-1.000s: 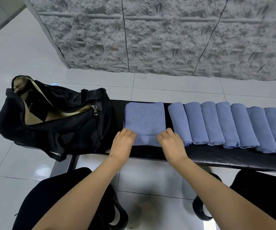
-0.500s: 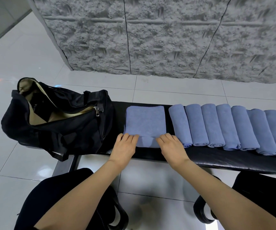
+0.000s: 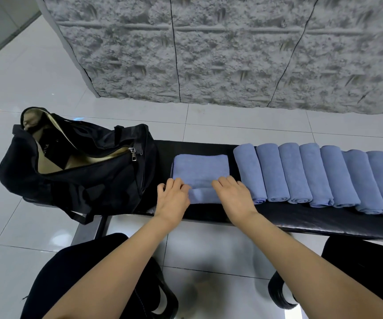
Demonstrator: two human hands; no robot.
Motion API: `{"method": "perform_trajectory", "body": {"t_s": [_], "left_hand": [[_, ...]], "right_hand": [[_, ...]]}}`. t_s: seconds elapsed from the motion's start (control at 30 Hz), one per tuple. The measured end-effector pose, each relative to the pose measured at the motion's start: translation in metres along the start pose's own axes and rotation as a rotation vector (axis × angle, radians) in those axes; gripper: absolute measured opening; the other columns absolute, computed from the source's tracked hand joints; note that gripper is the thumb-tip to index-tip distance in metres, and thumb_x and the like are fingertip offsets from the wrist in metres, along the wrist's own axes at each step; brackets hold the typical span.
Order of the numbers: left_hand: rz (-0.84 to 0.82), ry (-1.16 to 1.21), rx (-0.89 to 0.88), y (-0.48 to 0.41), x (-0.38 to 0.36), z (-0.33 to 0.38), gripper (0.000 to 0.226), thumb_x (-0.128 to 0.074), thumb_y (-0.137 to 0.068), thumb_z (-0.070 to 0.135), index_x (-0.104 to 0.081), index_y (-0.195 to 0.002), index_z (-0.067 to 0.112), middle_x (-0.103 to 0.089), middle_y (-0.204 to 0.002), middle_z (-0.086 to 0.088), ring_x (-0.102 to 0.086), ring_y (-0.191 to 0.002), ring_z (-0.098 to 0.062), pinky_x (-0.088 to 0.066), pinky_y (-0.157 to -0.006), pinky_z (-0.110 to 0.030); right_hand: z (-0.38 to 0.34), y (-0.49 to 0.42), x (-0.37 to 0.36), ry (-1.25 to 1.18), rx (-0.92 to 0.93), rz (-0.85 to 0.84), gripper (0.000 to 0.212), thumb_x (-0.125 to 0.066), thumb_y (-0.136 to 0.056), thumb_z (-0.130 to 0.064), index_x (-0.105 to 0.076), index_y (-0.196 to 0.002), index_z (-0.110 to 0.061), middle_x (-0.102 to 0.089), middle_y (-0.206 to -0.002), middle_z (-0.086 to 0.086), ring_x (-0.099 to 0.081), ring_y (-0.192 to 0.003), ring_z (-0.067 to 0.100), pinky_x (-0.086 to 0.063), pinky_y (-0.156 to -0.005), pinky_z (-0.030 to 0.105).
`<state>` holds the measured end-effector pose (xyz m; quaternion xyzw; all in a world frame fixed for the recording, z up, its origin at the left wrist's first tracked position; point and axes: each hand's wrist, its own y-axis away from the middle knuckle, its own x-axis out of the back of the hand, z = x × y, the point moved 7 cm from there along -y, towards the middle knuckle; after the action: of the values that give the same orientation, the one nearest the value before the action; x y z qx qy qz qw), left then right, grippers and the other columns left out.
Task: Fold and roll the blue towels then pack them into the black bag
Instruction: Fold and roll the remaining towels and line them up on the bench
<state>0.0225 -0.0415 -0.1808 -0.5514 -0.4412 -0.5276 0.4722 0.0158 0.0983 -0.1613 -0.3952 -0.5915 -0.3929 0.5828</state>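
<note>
Left hand (image 3: 173, 200) and right hand (image 3: 234, 197) grip the half-rolled towel (image 3: 201, 168).

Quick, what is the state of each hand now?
Left hand: fingers curled round the folded towel at its rolled near edge.
Right hand: gripping the same rolled edge.

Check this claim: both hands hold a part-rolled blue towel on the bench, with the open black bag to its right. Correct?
No. In the head view the black bag lies left of the towel; left hand and right hand do hold it.
</note>
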Motion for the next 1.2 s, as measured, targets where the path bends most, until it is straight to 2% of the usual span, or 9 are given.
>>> {"method": "perform_trajectory", "body": {"t_s": [0.17,0.3,0.5,0.6,0.67,0.83,0.97,1.07,1.2], "left_hand": [[0.136,0.053,-0.186,0.008,0.005,0.014,0.038,-0.078,-0.053,0.001,-0.066,-0.086,0.017,-0.060,-0.081,0.004,-0.056,-0.074,-0.020,-0.035,-0.073,-0.028],[0.175,-0.007,-0.287,0.018,-0.001,0.020,0.029,-0.071,-0.072,0.020,-0.066,-0.100,0.012,-0.063,-0.092,0.000,-0.055,-0.081,-0.021,-0.042,-0.075,-0.032],[0.085,0.034,-0.231,0.008,-0.002,0.017,0.032,-0.080,-0.068,0.019,-0.066,-0.095,0.015,-0.062,-0.087,0.003,-0.053,-0.081,-0.020,-0.034,-0.081,-0.030],[-0.014,0.083,-0.199,0.001,0.003,0.014,0.026,-0.085,-0.063,0.022,-0.066,-0.081,0.019,-0.063,-0.078,0.008,-0.053,-0.077,-0.017,-0.031,-0.075,-0.027],[-0.112,0.105,-0.210,-0.001,0.005,0.013,0.020,-0.078,-0.075,0.025,-0.067,-0.090,0.019,-0.065,-0.086,0.008,-0.054,-0.086,-0.017,-0.030,-0.077,-0.027],[-0.430,0.283,-0.171,-0.003,-0.001,0.012,0.027,-0.040,-0.100,0.030,-0.061,-0.115,0.023,-0.057,-0.108,0.002,-0.037,-0.107,-0.021,-0.027,-0.094,-0.030],[-0.534,0.290,-0.071,-0.010,-0.001,0.009,0.028,-0.035,-0.101,0.029,-0.062,-0.104,0.020,-0.053,-0.101,0.001,-0.038,-0.102,-0.024,-0.026,-0.092,-0.034],[-0.447,0.258,-0.076,-0.017,-0.002,0.009,0.029,-0.035,-0.100,0.031,-0.063,-0.101,0.023,-0.058,-0.104,0.004,-0.042,-0.110,-0.022,-0.028,-0.090,-0.036],[-0.009,0.253,-0.067,-0.004,0.010,0.015,0.016,-0.066,-0.086,0.028,-0.067,-0.102,0.026,-0.060,-0.097,0.009,-0.055,-0.094,-0.014,-0.039,-0.079,-0.029]], "right_hand": [[-0.016,0.010,0.000,0.072,0.050,0.107,0.047,-0.073,-0.024,0.008,-0.059,-0.066,-0.010,-0.054,-0.065,0.007,-0.053,-0.056,0.026,-0.038,-0.042,0.027],[-0.020,0.020,-0.011,0.112,0.110,0.168,0.033,-0.079,-0.048,-0.011,-0.061,-0.075,-0.010,-0.056,-0.074,0.006,-0.055,-0.068,0.024,-0.040,-0.054,0.031],[-0.017,0.010,-0.007,0.107,0.058,0.155,0.041,-0.078,-0.039,-0.002,-0.060,-0.074,-0.011,-0.056,-0.069,0.005,-0.055,-0.065,0.024,-0.045,-0.060,0.034],[-0.015,0.011,-0.004,0.072,0.043,0.119,0.066,-0.080,-0.029,-0.003,-0.050,-0.087,-0.012,-0.056,-0.064,0.003,-0.056,-0.062,0.024,-0.048,-0.063,0.035],[-0.014,0.015,-0.003,0.053,0.041,0.100,0.075,-0.078,-0.022,-0.001,-0.045,-0.088,-0.012,-0.055,-0.058,0.002,-0.056,-0.057,0.023,-0.046,-0.057,0.032],[-0.014,0.020,0.011,0.021,0.059,0.094,0.056,-0.068,-0.003,0.004,-0.058,-0.056,-0.013,-0.050,-0.044,0.001,-0.049,-0.041,0.021,-0.027,-0.043,0.021],[-0.033,0.026,0.007,0.101,0.052,0.122,0.045,-0.070,-0.029,-0.001,-0.068,-0.073,-0.007,-0.063,-0.079,0.009,-0.058,-0.064,0.025,-0.048,-0.057,0.030],[-0.049,0.033,-0.018,0.157,0.004,0.081,0.062,-0.081,-0.054,-0.017,-0.063,-0.111,0.000,-0.062,-0.097,0.018,-0.061,-0.089,0.034,-0.054,-0.078,0.044],[-0.053,0.025,-0.027,0.255,-0.031,0.054,0.060,-0.073,-0.064,-0.015,-0.055,-0.118,0.004,-0.064,-0.101,0.021,-0.062,-0.098,0.038,-0.053,-0.085,0.047]]}}
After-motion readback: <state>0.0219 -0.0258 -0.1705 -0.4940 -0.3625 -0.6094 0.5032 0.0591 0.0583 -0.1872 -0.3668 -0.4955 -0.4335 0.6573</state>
